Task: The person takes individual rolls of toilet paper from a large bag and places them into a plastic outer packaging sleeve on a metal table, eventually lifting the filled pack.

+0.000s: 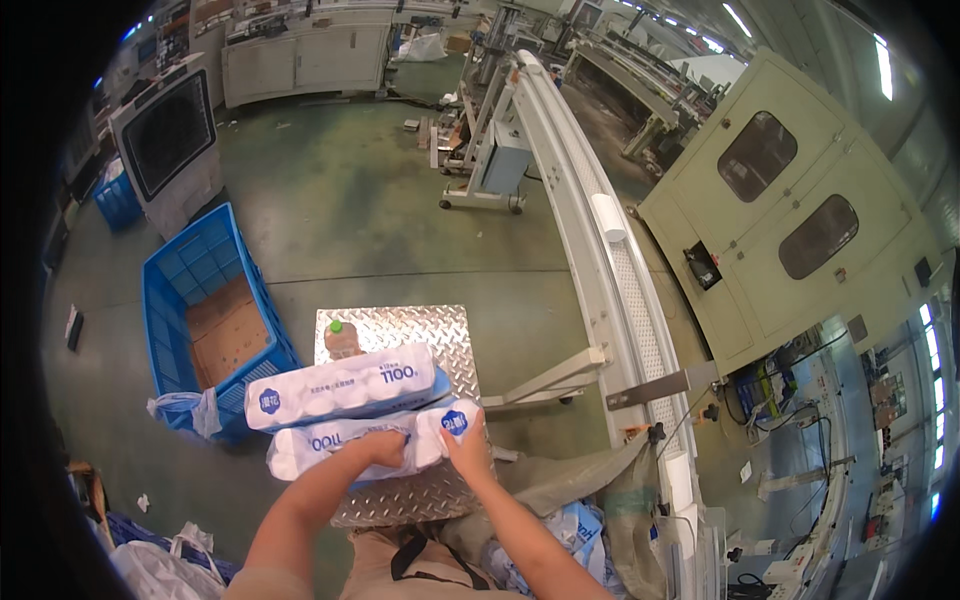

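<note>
Two long packs of white paper rolls lie on the shiny metal table — the far pack and the near pack. The left hand grips the near pack's front edge, and the right hand grips its right end. A blue crate stands to the left.

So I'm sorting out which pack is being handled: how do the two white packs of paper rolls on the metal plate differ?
The near pack is gripped by both hands, the left hand on its front and the right hand at its end; the far pack lies untouched. The far pack sits beside a green-capped bottle; the near pack lies closer to the person. Both are long white wrapped packs with blue markings, lying roughly parallel on the ridged metal plate.
</note>
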A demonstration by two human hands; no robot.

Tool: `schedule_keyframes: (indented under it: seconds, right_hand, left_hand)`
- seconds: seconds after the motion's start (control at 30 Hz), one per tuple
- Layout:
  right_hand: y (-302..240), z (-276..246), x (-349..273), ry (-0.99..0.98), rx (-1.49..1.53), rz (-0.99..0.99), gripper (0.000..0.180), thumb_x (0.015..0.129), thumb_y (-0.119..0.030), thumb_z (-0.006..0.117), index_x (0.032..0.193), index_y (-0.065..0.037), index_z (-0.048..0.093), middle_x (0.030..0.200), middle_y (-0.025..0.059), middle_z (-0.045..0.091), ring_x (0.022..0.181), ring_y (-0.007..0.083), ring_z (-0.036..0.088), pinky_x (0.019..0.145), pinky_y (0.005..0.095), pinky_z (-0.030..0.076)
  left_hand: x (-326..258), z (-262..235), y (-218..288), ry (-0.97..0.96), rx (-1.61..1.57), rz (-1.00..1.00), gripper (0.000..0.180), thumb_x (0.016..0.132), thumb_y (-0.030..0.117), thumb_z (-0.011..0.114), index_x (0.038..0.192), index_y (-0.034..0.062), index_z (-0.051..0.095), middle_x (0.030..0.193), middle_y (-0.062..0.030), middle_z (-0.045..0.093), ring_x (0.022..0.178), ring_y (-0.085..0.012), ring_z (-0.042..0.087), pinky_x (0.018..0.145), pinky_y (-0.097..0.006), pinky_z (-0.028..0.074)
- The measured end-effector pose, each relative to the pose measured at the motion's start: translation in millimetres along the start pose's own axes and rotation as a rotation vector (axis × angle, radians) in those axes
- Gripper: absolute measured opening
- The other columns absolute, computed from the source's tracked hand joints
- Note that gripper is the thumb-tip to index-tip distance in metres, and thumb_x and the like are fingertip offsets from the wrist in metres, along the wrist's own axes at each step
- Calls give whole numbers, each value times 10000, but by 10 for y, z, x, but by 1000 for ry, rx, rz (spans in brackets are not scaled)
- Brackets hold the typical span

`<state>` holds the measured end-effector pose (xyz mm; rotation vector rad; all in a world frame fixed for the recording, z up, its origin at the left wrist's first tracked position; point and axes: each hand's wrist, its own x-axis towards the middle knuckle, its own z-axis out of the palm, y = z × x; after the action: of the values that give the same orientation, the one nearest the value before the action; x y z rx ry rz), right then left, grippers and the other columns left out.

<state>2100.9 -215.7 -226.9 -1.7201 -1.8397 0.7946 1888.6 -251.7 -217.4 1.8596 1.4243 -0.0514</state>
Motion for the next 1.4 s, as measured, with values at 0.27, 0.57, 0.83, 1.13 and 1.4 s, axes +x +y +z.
schedule_keyframes:
  seconds: [0.27,0.57,0.83,1.13,1.4]
  right_hand:
    - [-45,-77,-66,-5,-123,190,706,835,-395,588,1369,-111,225,1015,301,595,950,469,568,804,501,436]
    - [-80,23,-78,24,-149,60,697,856,-346,578,1406,-118,215,1077,293,557,975,449,548,782,502,442]
    - [-1306,-842,-551,-461,1211,100,707,873,-273,617,1422,-83,212,1248,135,433,1128,220,438,985,352,346]
    - [-197,-3101,-1074,762,1000,218,557,878,-330,609,1265,12,401,1231,158,499,1103,281,514,867,426,485]
    - [1574,-4966,-2679,1450,-146,678,735,688,-477,762,1097,87,529,1054,240,596,871,311,623,747,379,532]
  left_hand:
    - [37,269,186,183,-142,56,331,715,166,582,1007,12,615,979,-240,628,919,-365,612,787,-430,488]
    - [-572,-93,142,487,-463,-321,552,766,289,664,1174,-39,488,1114,-255,565,1043,-350,558,879,-410,446]
    - [-1570,-629,897,547,-1405,111,609,799,257,708,1252,-26,415,1179,-120,527,1095,-192,499,928,-328,409]
    - [-483,-12,58,448,-661,-326,399,881,225,463,1193,-11,548,1176,-187,575,1112,-294,527,987,-354,364]
    - [332,318,-469,293,-324,-7,584,683,283,703,1145,-44,557,1031,-203,638,962,-292,615,839,-360,468]
